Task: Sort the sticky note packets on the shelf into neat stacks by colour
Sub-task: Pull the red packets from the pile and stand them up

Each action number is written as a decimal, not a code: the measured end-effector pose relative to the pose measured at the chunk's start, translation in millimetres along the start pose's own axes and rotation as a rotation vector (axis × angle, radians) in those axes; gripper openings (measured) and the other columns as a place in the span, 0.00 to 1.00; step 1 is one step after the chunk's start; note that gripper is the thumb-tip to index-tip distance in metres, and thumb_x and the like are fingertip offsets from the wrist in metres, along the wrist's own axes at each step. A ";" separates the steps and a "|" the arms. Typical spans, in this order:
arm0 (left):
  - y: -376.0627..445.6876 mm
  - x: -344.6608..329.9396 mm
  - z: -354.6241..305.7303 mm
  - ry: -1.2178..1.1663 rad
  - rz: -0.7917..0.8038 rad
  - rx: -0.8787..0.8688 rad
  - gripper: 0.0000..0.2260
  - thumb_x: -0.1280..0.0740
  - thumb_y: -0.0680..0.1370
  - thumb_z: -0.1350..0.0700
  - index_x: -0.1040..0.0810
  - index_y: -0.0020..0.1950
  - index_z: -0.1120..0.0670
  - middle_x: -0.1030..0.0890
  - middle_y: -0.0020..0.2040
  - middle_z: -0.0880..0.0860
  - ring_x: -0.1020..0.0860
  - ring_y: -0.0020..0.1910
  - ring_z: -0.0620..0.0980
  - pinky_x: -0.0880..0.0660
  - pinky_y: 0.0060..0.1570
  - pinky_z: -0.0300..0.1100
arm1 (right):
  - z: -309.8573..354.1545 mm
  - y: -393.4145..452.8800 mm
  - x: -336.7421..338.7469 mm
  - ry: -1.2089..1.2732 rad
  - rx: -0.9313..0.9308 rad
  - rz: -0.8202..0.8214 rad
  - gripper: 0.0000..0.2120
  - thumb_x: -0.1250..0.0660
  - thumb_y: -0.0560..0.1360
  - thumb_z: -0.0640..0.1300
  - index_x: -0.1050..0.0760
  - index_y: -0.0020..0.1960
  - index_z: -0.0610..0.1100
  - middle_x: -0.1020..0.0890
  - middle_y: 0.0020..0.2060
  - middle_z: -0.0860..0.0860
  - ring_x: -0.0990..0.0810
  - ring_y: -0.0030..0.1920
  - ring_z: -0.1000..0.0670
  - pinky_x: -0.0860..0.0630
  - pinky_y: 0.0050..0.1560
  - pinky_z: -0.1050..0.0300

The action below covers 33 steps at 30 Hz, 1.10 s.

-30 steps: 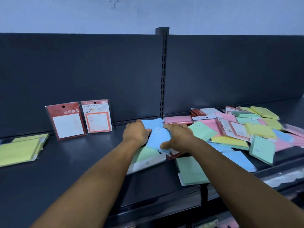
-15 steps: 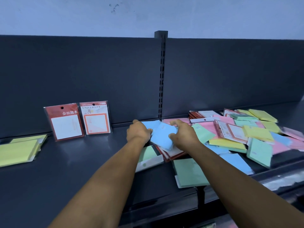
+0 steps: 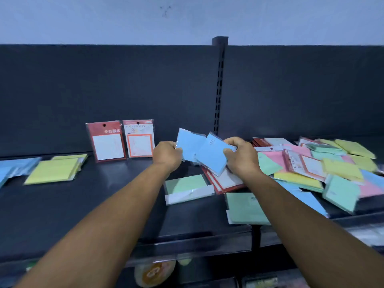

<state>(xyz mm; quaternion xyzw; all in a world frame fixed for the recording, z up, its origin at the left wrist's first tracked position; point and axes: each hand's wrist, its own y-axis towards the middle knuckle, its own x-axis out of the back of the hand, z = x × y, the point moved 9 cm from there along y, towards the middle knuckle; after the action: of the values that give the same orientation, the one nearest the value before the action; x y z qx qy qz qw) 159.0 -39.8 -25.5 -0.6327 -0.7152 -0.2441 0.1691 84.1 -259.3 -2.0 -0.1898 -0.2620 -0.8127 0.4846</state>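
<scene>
Left hand (image 3: pixel 168 153): I see it gripping a blue packet (image 3: pixel 189 143) by its lower left edge, lifted off the shelf (image 3: pixel 104 204) and tilted.
Right hand (image 3: pixel 241 155): fingers curled round a second blue packet (image 3: pixel 212 156), thumb on its right edge — this one overlaps the first.
Both packets: held in the air above the middle of the shelf, in front of the slotted post (image 3: pixel 219 88).
Below the hands: a red-edged packet (image 3: pixel 222 181) and two green packets (image 3: pixel 187 185) (image 3: pixel 245 208) lie flat near the front edge.
Right side: a loose heap (image 3: pixel 324 163) of pink, yellow, green and blue packets, overlapping at all angles.
Left side: a yellow stack (image 3: pixel 54 170) lies flat, with a blue stack (image 3: pixel 14 168) beside it at the picture's edge.
Back panel: two red-and-white packets (image 3: pixel 107 141) (image 3: pixel 139 139) lean upright — side by side.
</scene>
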 end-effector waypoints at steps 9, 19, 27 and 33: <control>-32.0 100.6 66.2 -0.052 -0.147 0.110 0.08 0.37 0.75 0.60 0.19 0.43 0.61 0.20 0.39 0.55 0.27 0.36 0.51 0.28 0.38 0.42 | 66.6 -30.6 -72.9 0.117 0.119 0.168 0.08 0.37 0.75 0.39 0.24 0.53 0.45 0.21 0.47 0.53 0.24 0.43 0.50 0.31 0.34 0.60; -66.1 201.3 156.9 -0.167 -0.145 0.187 0.07 0.37 0.69 0.55 0.22 0.36 0.57 0.27 0.34 0.51 0.32 0.35 0.48 0.32 0.39 0.43 | 154.0 -92.6 -181.7 0.140 0.224 0.372 0.09 0.36 0.74 0.38 0.23 0.52 0.46 0.24 0.40 0.53 0.26 0.41 0.50 0.33 0.36 0.61; -70.6 295.7 218.6 -0.157 -0.102 0.180 0.07 0.41 0.76 0.59 0.30 0.37 0.54 0.31 0.35 0.54 0.32 0.38 0.50 0.34 0.40 0.45 | 224.4 -145.6 -280.0 0.132 0.202 0.387 0.09 0.36 0.75 0.38 0.24 0.54 0.46 0.23 0.46 0.52 0.26 0.44 0.51 0.33 0.40 0.64; -74.7 352.7 260.2 -0.145 -0.084 0.187 0.10 0.33 0.76 0.54 0.23 0.39 0.58 0.21 0.36 0.55 0.25 0.36 0.51 0.25 0.43 0.46 | 266.5 -176.8 -348.2 0.109 0.178 0.408 0.10 0.36 0.76 0.38 0.25 0.57 0.45 0.24 0.47 0.52 0.27 0.42 0.51 0.34 0.36 0.62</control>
<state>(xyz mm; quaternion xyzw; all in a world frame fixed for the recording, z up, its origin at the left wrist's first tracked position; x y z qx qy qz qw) 52.5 390.9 -55.7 -0.5996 -0.7710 -0.1370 0.1650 101.3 212.3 -29.9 -0.1510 -0.2623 -0.6805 0.6673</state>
